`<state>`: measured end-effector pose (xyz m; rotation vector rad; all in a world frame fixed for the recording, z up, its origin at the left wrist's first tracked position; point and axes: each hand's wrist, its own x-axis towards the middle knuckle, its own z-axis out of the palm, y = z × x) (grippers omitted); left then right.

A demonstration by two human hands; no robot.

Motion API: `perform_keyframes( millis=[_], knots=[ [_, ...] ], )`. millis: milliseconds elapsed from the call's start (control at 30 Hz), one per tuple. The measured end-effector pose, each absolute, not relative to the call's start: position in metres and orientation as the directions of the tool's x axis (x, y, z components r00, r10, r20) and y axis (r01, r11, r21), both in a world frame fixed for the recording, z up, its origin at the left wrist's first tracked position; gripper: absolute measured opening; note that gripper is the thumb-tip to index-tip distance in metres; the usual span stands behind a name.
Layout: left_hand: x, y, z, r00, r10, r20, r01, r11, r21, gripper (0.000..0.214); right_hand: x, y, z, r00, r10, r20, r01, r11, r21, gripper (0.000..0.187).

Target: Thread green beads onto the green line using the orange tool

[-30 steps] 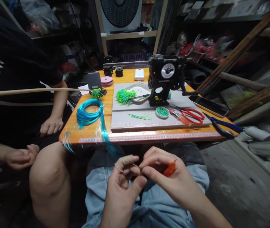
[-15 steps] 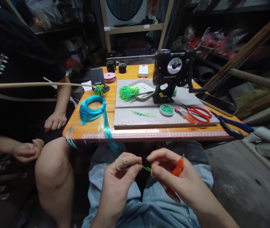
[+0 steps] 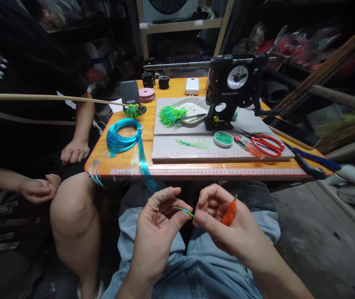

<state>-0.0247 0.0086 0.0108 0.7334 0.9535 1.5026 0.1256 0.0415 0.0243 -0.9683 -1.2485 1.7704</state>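
Note:
Between thumb and fingertip, my left hand (image 3: pixel 160 232) pinches a short, thin green strand (image 3: pixel 178 208) with a blue bit on it; a beige wrap covers one finger. My right hand (image 3: pixel 230 228) meets the strand's right end with thumb and finger. Tucked across its palm is a small orange-handled tool (image 3: pixel 229 214) with a metal tip; the rest of it is hidden by the fingers. Both hands are above my lap, in front of the table edge. On the grey board (image 3: pixel 171 153) lie similar loose green strands (image 3: pixel 193 143) and a dish of small green beads (image 3: pixel 223 139).
A black cranked device (image 3: pixel 224 91) stands on the board beside a green bunch (image 3: pixel 171 116) and red-handled scissors (image 3: pixel 267 145). Blue-handled pliers (image 3: pixel 314 160) overhang the right edge. A blue filament coil (image 3: pixel 123 137) lies left. Another person's knee (image 3: pixel 71 203) is close at left.
My hands have come closer together, and the strand's free end with its blue bit now shows on the left hand's side. The view has shifted slightly.

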Motion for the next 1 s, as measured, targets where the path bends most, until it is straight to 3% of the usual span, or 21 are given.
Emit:
perform_keyframes(
  millis=[200,333,433,533,633,700,800,867,933,1000],
  knots=[
    [-0.021,0.007,0.014,-0.193,0.981,-0.020,-0.384,-0.057,0.922,0.031,0.126,0.040,0.027,-0.438,0.883,-0.168,-0.101,-0.234,-0.967,0.028],
    [-0.024,0.003,0.008,-0.257,0.954,0.152,-0.053,-0.171,0.984,0.042,0.129,0.044,0.030,-0.454,0.869,-0.196,0.021,-0.210,-0.977,0.026],
    [-0.029,0.000,0.006,-0.184,0.912,0.367,0.364,-0.284,0.887,0.055,0.130,0.047,0.031,-0.490,0.864,-0.116,0.207,-0.015,-0.978,0.020],
    [-0.030,-0.001,0.007,-0.052,0.866,0.497,0.607,-0.368,0.705,0.063,0.129,0.047,0.031,-0.515,0.853,0.087,0.368,0.311,-0.876,0.012],
    [-0.029,-0.001,0.006,-0.025,0.857,0.515,0.668,-0.370,0.646,0.068,0.126,0.045,0.028,-0.519,0.824,0.229,0.440,0.487,-0.754,0.013],
    [-0.027,-0.001,0.004,-0.065,0.848,0.526,0.671,-0.352,0.652,0.069,0.125,0.042,0.028,-0.481,0.835,0.266,0.376,0.471,-0.798,0.015],
    [-0.026,0.000,0.001,-0.129,0.815,0.565,0.674,-0.346,0.653,0.071,0.128,0.037,0.031,-0.407,0.897,0.174,0.014,0.196,-0.980,0.012],
    [-0.025,0.000,0.000,-0.164,0.787,0.595,0.670,-0.354,0.653,0.074,0.131,0.035,0.034,-0.395,0.916,0.068,-0.166,0.001,-0.986,0.014],
    [-0.024,-0.001,-0.003,-0.203,0.755,0.624,0.633,-0.385,0.672,0.078,0.133,0.035,0.034,-0.374,0.926,0.051,-0.086,0.020,-0.996,0.009],
    [-0.022,-0.002,-0.006,-0.234,0.735,0.637,0.577,-0.423,0.699,0.080,0.135,0.037,0.032,-0.371,0.913,0.169,0.158,0.242,-0.957,0.011]
  ],
)
